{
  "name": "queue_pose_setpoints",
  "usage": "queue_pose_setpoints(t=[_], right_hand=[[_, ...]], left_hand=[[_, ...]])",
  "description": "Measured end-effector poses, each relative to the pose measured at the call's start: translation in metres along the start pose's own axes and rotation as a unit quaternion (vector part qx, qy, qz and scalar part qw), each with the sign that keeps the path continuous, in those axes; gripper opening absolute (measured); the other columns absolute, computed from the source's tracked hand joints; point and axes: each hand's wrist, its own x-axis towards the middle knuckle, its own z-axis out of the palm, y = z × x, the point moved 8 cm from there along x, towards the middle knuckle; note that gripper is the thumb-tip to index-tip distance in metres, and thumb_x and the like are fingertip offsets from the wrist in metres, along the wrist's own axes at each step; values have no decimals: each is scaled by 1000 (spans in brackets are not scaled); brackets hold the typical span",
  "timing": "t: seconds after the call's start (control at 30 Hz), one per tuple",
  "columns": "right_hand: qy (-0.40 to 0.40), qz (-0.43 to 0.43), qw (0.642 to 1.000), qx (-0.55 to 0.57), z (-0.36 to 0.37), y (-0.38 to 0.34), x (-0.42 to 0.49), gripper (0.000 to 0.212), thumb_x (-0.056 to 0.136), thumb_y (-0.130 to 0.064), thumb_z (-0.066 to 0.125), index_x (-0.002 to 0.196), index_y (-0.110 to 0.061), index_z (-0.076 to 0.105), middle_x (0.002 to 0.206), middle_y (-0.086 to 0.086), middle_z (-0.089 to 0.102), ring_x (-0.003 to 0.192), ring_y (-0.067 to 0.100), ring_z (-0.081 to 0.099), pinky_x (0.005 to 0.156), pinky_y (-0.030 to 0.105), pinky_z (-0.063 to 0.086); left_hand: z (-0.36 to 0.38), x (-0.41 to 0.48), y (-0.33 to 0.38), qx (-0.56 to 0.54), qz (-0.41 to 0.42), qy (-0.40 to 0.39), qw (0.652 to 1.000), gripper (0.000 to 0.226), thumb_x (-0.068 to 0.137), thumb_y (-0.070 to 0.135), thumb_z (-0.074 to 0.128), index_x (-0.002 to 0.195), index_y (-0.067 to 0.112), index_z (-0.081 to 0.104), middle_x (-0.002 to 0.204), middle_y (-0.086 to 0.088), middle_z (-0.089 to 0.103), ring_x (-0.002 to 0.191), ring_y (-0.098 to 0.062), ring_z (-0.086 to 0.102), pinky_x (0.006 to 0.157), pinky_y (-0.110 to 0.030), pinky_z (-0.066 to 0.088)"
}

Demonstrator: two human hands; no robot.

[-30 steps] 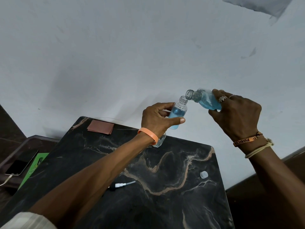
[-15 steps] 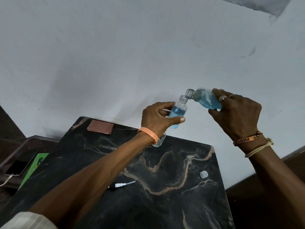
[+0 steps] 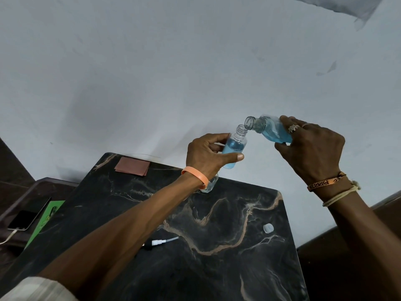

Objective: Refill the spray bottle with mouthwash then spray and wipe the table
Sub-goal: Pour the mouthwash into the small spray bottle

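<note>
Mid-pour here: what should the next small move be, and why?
Probably tip the mouthwash bottle in the right hand upright to stop the pour. The blue liquid in the spray bottle, held by the left hand, already reaches near its shoulder, and the spray pump lying on the table will need room for its tube.

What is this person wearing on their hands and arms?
The left hand has a plain orange wristband at the wrist, and a pale sleeve shows at the bottom edge of the frame. The right hand wears an ornate silver ring and a thin ring. At its wrist are a printed orange band with dark lettering and a pale cord bracelet.
</note>
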Motion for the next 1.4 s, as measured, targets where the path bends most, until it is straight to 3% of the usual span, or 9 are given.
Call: queue_pose_setpoints(t=[0.23,0.5,0.77,1.13,1.4], right_hand=[[-2,1,1000,8,0,1,-1,56,63,-23,89,114,-7,72,102,16,74,81,37,72,63,35,54],[0,-1,1000,5,1,0,-1,55,63,-23,89,113,-7,72,100,16,74,79,37,72,61,33,53],[0,3,1000,9,3,1,0,55,63,-23,89,114,-8,72,102,15,74,81,37,72,62,34,53],[-6,3,1000,6,2,2,0,55,64,-23,88,114,-8,72,103,16,74,81,37,72,64,34,53],[0,0,1000,6,2,1,1,54,64,-24,88,113,-7,72,102,16,74,81,37,72,63,34,53]], left_hand=[[-1,0,0,0,3,4,1000,56,64,32,90,115,22,71,107,7,72,86,-2,69,73,-13,55],[-1,-1,1,3,4,2,1000,53,64,32,89,113,24,71,102,15,70,83,3,68,72,-12,55],[-2,0,1,4,4,9,1000,55,63,32,90,115,22,71,110,4,73,88,-7,71,77,-20,58],[-1,0,0,1,-1,7,1000,56,63,33,90,115,23,71,107,8,72,86,0,69,74,-15,56],[-1,0,0,4,-2,12,1000,57,64,32,90,116,20,70,111,3,73,90,-8,70,78,-21,58]])
